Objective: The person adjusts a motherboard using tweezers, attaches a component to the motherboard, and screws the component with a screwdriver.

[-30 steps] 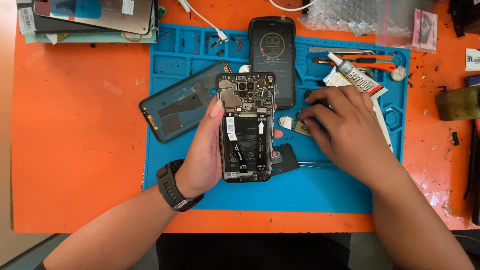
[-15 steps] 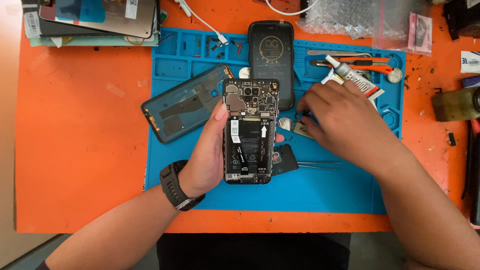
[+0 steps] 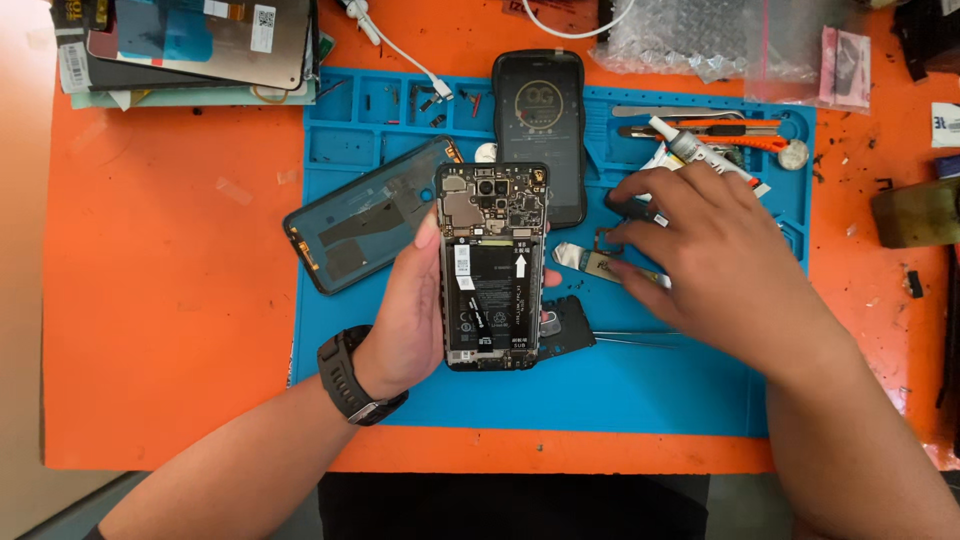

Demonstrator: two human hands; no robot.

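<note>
An orange table (image 3: pixel 170 300) under a blue work mat (image 3: pixel 650 400).

Bare forearms, no sleeves, dark grey wristwatch (image 3: pixel 352 383) w/ chunky strap, left wrist
</note>
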